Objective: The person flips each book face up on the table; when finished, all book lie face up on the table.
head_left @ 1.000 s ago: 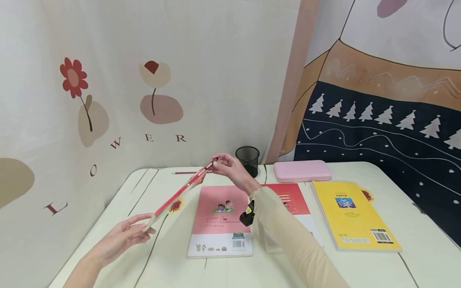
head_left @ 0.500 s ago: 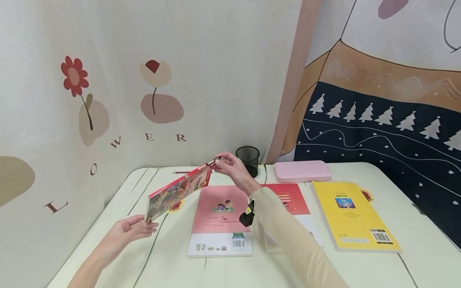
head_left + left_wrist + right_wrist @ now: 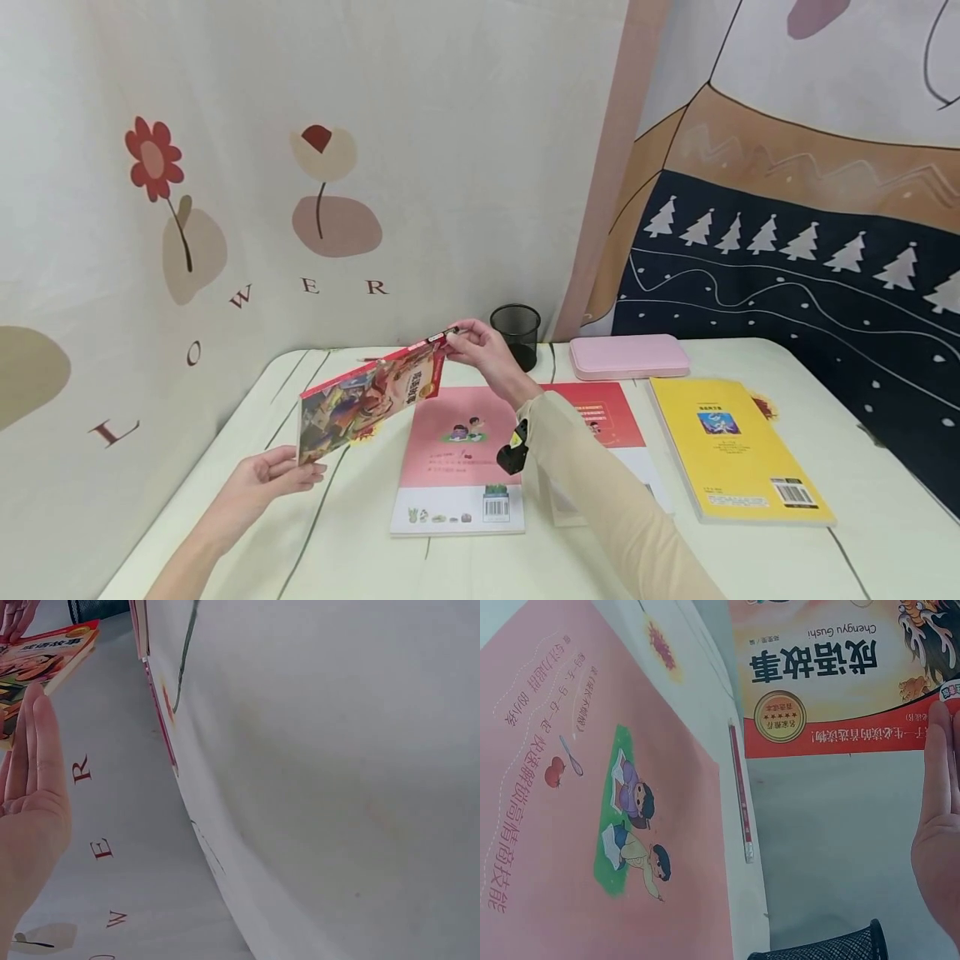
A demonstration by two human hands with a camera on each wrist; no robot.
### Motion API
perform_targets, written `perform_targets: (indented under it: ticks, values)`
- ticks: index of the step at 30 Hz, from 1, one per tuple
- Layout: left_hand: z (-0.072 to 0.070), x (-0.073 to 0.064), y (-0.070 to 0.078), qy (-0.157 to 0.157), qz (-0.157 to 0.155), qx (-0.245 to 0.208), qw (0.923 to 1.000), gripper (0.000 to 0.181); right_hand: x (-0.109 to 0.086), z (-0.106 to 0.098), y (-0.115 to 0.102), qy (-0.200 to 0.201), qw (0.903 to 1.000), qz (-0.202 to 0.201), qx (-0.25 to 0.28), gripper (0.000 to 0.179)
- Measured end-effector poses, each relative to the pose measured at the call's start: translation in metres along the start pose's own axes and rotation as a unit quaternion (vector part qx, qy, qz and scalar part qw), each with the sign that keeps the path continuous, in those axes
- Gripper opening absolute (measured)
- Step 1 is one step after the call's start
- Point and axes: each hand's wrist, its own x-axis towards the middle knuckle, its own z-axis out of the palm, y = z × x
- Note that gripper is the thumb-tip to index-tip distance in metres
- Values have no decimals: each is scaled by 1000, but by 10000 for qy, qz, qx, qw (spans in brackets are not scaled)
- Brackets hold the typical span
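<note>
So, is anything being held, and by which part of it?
A red-spined book: the right grip pinches the top end of its spine; the left grip holds its bottom corner away from the spine.

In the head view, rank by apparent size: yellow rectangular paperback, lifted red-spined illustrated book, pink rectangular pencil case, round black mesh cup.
Largest to smallest:
1. Yellow rectangular paperback
2. Lifted red-spined illustrated book, looking narrower because it is tilted
3. Pink rectangular pencil case
4. Round black mesh cup

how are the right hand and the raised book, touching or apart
Touching. The head view shows it: the right hand pinches the raised book at its upper corner, between thumb and fingers.
</note>
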Motion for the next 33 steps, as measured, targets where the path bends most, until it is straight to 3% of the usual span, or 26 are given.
perform_targets:
  ticks: [4,8,11,22,28,31,33]
  values:
    - [4,-1,7,269,-305,429,9982,36,2,-1,5,97,9999,-48,-46,19]
    - [6,0,9,588,-836,902,9907,43,2,-1,7,194,9997,-48,-139,17]
    - [7,1,10,775,-980,1126,9858,42,1,-1,8,259,9994,13,-228,17]
    - [9,2,11,1346,-738,1371,9786,37,1,-3,12,627,9956,385,-582,23]
    - [10,0,10,1369,-417,1354,9804,37,-1,-6,16,872,9888,618,-1043,29]
    - [7,2,2,1380,-243,1188,9830,37,-3,-7,18,895,9850,790,-1244,32]
    - [-2,4,-15,1392,-92,983,9853,34,-4,-7,20,868,9849,879,-1213,32]
